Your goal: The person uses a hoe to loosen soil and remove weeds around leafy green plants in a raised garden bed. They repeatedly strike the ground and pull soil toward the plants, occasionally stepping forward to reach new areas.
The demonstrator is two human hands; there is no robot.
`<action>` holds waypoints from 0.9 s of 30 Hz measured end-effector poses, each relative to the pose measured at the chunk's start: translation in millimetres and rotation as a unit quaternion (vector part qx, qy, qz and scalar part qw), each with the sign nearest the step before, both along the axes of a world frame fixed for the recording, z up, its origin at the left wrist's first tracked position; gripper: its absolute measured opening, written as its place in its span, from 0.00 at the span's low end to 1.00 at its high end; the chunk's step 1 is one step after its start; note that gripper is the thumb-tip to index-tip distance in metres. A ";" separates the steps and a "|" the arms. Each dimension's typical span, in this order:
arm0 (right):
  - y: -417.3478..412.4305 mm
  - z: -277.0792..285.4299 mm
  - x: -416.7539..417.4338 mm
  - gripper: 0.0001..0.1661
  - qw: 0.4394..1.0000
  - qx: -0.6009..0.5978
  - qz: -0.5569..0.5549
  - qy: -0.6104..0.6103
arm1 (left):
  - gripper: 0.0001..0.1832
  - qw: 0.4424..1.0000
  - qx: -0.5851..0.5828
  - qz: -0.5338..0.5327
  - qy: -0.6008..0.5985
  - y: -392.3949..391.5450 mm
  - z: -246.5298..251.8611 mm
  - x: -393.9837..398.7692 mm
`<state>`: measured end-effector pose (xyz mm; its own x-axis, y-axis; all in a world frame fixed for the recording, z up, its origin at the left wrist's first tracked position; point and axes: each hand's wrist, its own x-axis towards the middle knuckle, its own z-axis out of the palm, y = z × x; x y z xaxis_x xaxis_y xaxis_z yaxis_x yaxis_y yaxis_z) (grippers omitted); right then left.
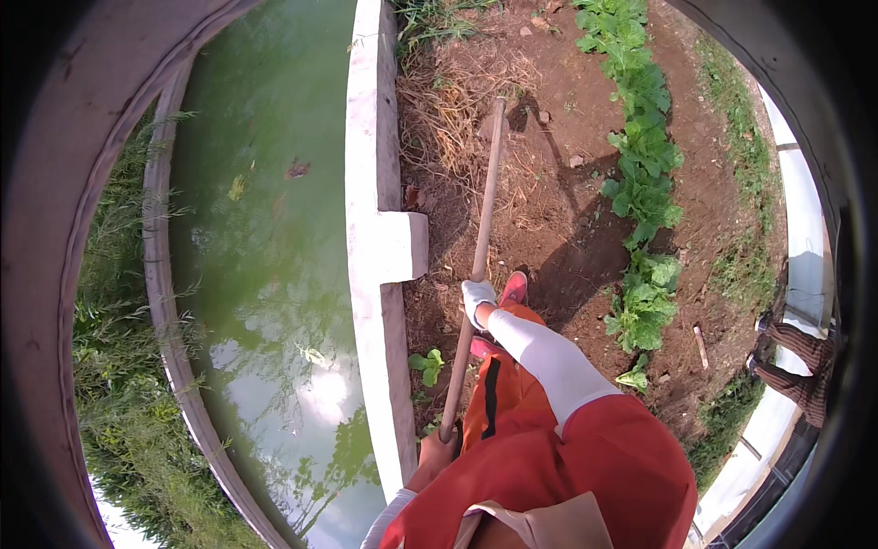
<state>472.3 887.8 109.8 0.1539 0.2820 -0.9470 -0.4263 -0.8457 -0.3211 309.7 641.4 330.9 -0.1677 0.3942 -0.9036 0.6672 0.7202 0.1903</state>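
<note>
A long-handled hoe (pixel 486 199) slants away from me over bare brown soil, its wooden shaft running up the picture. My right hand (pixel 478 302), in a white glove, is closed around the shaft about midway. Lower down, my left hand (pixel 437 454) grips the near end of the shaft, partly hidden by my red top. The hoe's soil-coloured head is hard to make out at the far end, beside dry straw (pixel 456 123). Its shadow falls on the soil to the right. My red shoes (pixel 513 287) stand close beside the shaft.
On the left, a white concrete wall (pixel 370 158) with a jutting block (pixel 405 246) borders a pond of green water (pixel 274 206). A row of leafy green vegetables (pixel 641 185) grows on the right. Another person's legs (pixel 796 364) show at the far right edge.
</note>
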 end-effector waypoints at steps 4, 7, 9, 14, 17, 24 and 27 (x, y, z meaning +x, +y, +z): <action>137.1 17.2 77.5 0.13 0.992 0.071 0.029 -0.098 | 0.19 0.995 0.076 -0.002 -0.064 148.9 -31.0 79.9; 213.3 21.0 120.1 0.13 0.988 0.089 0.033 -0.122 | 0.18 0.980 0.156 -0.003 -0.126 229.2 -88.3 123.4; 234.1 6.6 137.1 0.13 0.991 0.083 0.014 -0.102 | 0.17 0.974 0.143 0.022 -0.172 278.3 -98.5 149.2; 202.0 -37.2 138.4 0.13 0.998 0.033 -0.001 -0.055 | 0.16 0.989 0.028 -0.028 -0.142 288.0 -106.6 154.8; 123.7 -50.7 100.1 0.11 0.999 -0.016 0.011 -0.043 | 0.16 0.993 -0.028 -0.033 -0.113 207.2 -104.3 112.4; -65.0 -72.4 5.4 0.10 0.901 -0.081 -0.262 0.335 | 0.18 0.994 -0.064 -0.084 0.004 116.4 3.9 57.0; -82.4 -70.6 -11.1 0.10 0.870 -0.069 -0.285 0.396 | 0.20 0.994 -0.058 -0.084 0.028 107.6 13.3 41.3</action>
